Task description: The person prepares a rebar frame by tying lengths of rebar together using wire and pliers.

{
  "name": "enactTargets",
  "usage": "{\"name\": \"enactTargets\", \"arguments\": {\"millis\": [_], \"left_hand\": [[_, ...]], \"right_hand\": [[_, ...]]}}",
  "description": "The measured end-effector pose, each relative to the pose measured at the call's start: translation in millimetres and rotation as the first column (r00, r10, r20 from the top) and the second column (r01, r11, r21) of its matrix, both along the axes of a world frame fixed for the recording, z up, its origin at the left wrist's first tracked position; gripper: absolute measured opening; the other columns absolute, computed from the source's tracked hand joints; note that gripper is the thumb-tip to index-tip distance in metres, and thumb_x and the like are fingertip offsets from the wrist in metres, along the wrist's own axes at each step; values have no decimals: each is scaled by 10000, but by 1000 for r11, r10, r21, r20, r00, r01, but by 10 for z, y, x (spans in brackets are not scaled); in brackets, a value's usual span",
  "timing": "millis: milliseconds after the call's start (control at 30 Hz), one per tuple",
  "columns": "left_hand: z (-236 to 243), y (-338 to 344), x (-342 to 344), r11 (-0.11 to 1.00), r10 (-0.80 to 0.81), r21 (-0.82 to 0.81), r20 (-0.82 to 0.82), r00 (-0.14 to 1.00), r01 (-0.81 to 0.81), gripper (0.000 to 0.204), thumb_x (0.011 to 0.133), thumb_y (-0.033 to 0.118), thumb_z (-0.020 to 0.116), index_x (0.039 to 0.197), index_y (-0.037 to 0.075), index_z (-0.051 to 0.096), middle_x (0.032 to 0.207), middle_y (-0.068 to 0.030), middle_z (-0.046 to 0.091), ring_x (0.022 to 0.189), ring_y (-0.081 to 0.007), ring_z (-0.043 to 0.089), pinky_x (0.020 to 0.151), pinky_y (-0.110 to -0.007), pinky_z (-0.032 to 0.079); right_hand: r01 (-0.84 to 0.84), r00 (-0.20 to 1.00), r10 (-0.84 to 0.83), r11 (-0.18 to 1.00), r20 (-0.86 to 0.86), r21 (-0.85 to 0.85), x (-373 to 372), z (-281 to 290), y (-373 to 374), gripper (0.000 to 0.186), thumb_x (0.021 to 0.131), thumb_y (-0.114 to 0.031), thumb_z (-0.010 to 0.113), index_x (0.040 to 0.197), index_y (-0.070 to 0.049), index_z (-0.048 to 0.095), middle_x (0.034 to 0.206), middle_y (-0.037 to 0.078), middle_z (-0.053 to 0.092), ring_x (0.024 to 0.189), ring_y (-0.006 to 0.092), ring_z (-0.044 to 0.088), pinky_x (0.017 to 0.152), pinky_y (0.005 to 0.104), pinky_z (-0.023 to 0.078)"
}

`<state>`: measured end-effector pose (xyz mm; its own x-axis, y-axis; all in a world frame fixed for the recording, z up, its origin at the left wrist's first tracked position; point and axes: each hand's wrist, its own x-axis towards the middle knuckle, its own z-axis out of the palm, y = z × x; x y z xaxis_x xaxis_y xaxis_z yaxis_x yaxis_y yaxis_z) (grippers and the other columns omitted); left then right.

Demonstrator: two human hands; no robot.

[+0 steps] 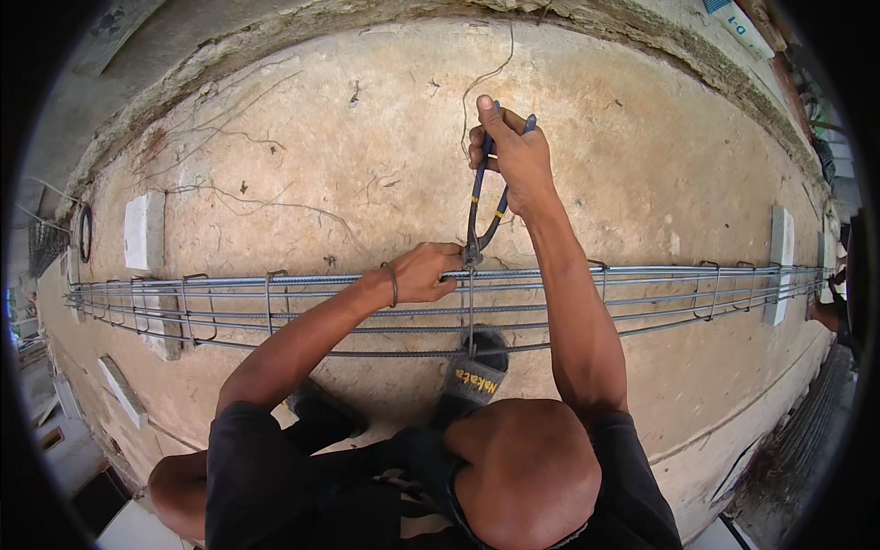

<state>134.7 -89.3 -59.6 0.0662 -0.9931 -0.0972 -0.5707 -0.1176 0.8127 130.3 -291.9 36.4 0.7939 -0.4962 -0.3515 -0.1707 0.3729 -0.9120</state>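
A pair of long-handled pincers (478,206) with dark blue handles is in my right hand (522,156), the fingers closed round the grips and the thumb pointing up. Its handles spread in a narrow V. The jaws meet the top bar of a long steel rebar cage (678,272), where a stirrup (472,312) crosses it. My left hand (426,273) is closed on that top bar just left of the jaws, a fingertip close to them. Whether tie wire sits in the jaws is too small to tell.
Pale blocks (144,229) lie by the cage's left part, and another block (780,266) by its right part. Thin wires (266,203) are scattered on the concrete floor (385,101). My sandalled foot (472,380) is under the cage. Another person's hand (825,313) shows at the far right.
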Motion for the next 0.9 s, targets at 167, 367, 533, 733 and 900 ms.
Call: {"name": "enactTargets", "arguments": {"millis": [167,367,533,733,900], "left_hand": [[27,64,-73,1000,-22,7,141,990,21,290,744,14,629,1021,-69,651,845,-181,617,782,-385,644,716,-469,533],[92,118,-122,979,-181,-42,263,948,198,331,727,15,634,1044,-80,623,797,-175,600,760,-362,648,700,-435,542],[56,73,-50,995,-93,55,114,989,87,347,756,53,632,1065,-98,590,935,-241,663,931,-343,665,852,-406,532],[357,-271,424,905,424,324,-730,536,-275,287,821,92,681,1052,-76,647,1065,-190,691,1015,-229,672,939,-356,521],[241,-748,290,798,429,324,-897,103,-508,118,828,71,621,863,-41,627,694,-93,599,548,-191,587,516,-277,472]], "right_hand": [[-153,988,152,982,15,113,84,14,9,421,947,-476,634,811,-89,540,647,20,517,546,135,494,540,305,445],[-629,776,502,660,381,411,251,-175,18,510,936,-561,578,775,-91,460,577,11,426,482,136,425,488,322,400],[-775,623,420,445,660,449,259,-518,-209,524,896,-584,614,814,-83,488,569,16,443,470,135,454,468,333,427],[-798,595,401,398,696,452,373,-675,-223,472,948,-557,543,818,-110,464,551,7,423,456,136,438,440,334,424],[-763,643,507,491,574,421,482,-529,-165,510,942,-592,532,856,-90,503,619,42,512,515,173,519,541,344,495]]}}
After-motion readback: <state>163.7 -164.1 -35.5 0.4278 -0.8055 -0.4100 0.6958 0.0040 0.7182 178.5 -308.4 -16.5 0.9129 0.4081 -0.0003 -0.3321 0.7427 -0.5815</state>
